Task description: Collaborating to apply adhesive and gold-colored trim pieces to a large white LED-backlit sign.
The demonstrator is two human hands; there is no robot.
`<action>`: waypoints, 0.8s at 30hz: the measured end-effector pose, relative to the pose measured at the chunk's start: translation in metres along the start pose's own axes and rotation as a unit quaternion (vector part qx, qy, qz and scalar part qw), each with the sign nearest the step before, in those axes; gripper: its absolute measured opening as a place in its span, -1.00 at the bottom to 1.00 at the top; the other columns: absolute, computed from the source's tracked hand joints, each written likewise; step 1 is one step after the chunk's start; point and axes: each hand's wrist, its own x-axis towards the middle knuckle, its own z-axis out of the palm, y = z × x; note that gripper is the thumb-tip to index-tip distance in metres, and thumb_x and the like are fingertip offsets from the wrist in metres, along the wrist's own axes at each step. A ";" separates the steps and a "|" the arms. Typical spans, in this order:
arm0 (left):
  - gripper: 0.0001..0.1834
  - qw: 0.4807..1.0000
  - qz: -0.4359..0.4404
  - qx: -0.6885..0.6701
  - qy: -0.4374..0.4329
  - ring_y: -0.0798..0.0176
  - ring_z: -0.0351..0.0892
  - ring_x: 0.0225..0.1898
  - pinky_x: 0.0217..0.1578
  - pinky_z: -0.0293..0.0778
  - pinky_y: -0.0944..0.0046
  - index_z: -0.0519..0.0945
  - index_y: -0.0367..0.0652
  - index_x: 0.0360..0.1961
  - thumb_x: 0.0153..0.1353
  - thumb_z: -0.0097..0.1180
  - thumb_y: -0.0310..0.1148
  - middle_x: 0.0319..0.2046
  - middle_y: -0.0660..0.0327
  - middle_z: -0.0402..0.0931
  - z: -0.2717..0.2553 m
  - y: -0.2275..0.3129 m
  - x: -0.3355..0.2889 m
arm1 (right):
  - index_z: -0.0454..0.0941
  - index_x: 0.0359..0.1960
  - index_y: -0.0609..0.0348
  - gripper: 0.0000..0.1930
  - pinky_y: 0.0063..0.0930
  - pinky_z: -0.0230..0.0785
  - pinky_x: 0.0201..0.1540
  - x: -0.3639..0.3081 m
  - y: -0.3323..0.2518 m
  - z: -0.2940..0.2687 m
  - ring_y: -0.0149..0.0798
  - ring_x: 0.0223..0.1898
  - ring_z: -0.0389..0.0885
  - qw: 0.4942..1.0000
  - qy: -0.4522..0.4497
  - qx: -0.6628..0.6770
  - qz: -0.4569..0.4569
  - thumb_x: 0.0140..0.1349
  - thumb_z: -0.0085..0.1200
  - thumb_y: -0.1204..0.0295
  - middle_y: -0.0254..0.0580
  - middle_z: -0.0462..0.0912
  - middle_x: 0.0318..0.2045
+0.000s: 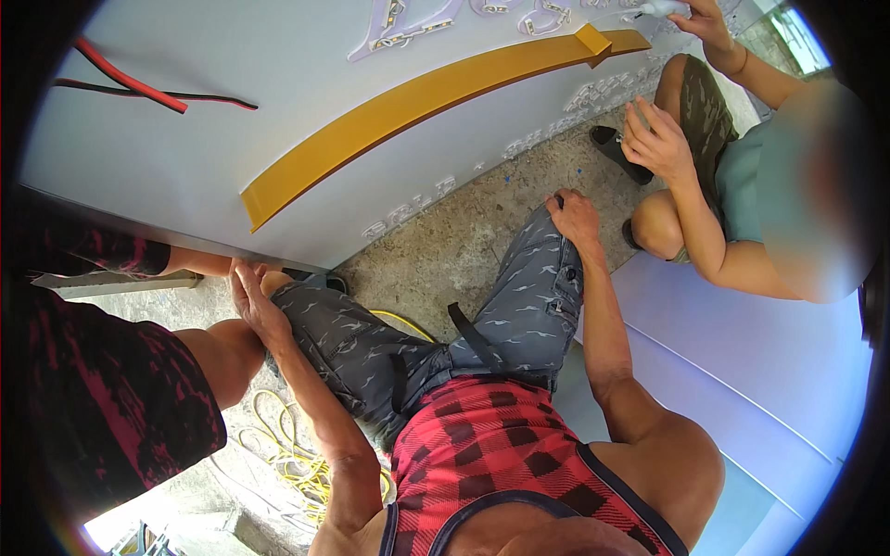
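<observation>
My left hand [257,298] rests on my left knee with its fingers stretched out, holding nothing. Across from it, my right hand [575,219] lies draped over my right knee, also without anything in it. Beyond my knees stands a large pale grey panel [232,130]. A long curved gold strip [417,97] runs across its face, with a folded gold piece [593,42] near its right end. Raised outlined letters with small light modules [408,37] sit above the strip, and smaller clear letters [408,208] line the lower part.
To the right, a crouching co-worker's hand [709,23] holds a white bottle [663,8] with a thin nozzle. Another person's leg [218,361] is close on my left. Red and black cables [139,88] cross the panel's upper left. Tangled yellow cable [287,445] lies on the concrete floor [482,222].
</observation>
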 end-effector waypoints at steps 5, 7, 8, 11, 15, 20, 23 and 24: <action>-0.60 1.000 0.018 0.006 -0.019 0.38 0.43 -0.16 -0.06 0.36 0.32 0.51 -0.27 0.06 0.44 -0.13 -0.17 -0.19 0.23 0.51 -0.001 -0.009 0.001 | 0.61 -0.14 0.14 -0.59 -0.12 0.40 0.01 -0.003 -0.007 -0.007 0.06 -0.02 0.55 1.000 -0.003 0.003 0.005 0.20 -0.04 0.09 -0.02 0.58 -0.06; -0.60 0.999 0.021 0.015 -0.029 0.38 0.44 -0.15 -0.05 0.36 0.32 0.50 -0.28 0.07 0.43 -0.10 -0.19 -0.17 0.22 0.52 -0.004 -0.011 0.003 | 0.61 -0.13 0.14 -0.59 -0.12 0.40 0.02 -0.003 -0.007 -0.007 0.06 -0.02 0.55 1.000 -0.003 0.004 0.006 0.20 -0.04 0.10 -0.02 0.58 -0.05; -0.61 0.999 0.026 0.024 -0.039 0.38 0.45 -0.13 -0.04 0.37 0.31 0.49 -0.29 0.08 0.42 -0.07 -0.21 -0.15 0.21 0.52 -0.004 -0.012 0.003 | 0.61 -0.13 0.14 -0.59 -0.12 0.40 0.01 -0.002 -0.006 -0.005 0.06 -0.02 0.55 1.000 -0.001 0.001 0.003 0.19 -0.04 0.11 -0.02 0.58 -0.06; -0.62 0.999 0.018 0.004 -0.035 0.37 0.46 -0.10 -0.01 0.38 0.31 0.48 -0.31 0.08 0.40 -0.01 -0.24 -0.12 0.21 0.52 -0.002 -0.013 0.001 | 0.62 -0.14 0.14 -0.60 -0.12 0.40 0.01 -0.002 -0.007 -0.005 0.06 -0.02 0.55 1.000 0.000 -0.001 0.002 0.19 -0.04 0.11 -0.01 0.59 -0.07; -0.64 0.999 0.027 0.028 -0.013 0.39 0.45 -0.17 -0.07 0.37 0.32 0.53 -0.25 -0.01 0.40 -0.03 -0.17 -0.18 0.25 0.53 0.002 -0.012 0.001 | 0.62 -0.16 0.13 -0.61 -0.12 0.40 0.01 -0.003 -0.009 -0.003 0.07 -0.02 0.55 1.000 0.014 0.004 0.003 0.18 -0.04 0.12 -0.02 0.60 -0.08; -0.65 0.999 0.021 0.037 -0.025 0.39 0.46 -0.19 -0.09 0.37 0.34 0.53 -0.26 -0.03 0.39 -0.02 -0.18 -0.21 0.26 0.54 0.003 -0.007 0.000 | 0.63 -0.16 0.11 -0.62 -0.12 0.39 0.02 0.000 -0.004 -0.001 0.07 -0.02 0.55 1.000 0.010 0.010 -0.001 0.17 -0.03 0.13 -0.03 0.60 -0.08; -0.64 0.999 0.014 0.012 -0.044 0.39 0.47 -0.15 -0.06 0.38 0.38 0.50 -0.34 0.03 0.40 -0.01 -0.25 -0.18 0.21 0.54 -0.004 -0.015 0.002 | 0.63 -0.16 0.11 -0.62 -0.12 0.39 0.02 -0.001 -0.007 -0.002 0.07 -0.02 0.55 1.000 0.008 0.015 0.003 0.15 -0.02 0.14 -0.04 0.60 -0.08; -0.64 0.999 0.013 0.013 -0.043 0.39 0.47 -0.15 -0.06 0.38 0.38 0.50 -0.34 0.03 0.40 -0.01 -0.25 -0.18 0.21 0.54 -0.005 -0.018 0.003 | 0.64 -0.17 0.11 -0.63 -0.13 0.39 0.02 -0.001 -0.008 -0.003 0.07 -0.02 0.55 1.000 0.006 0.021 0.008 0.14 -0.02 0.15 -0.04 0.60 -0.07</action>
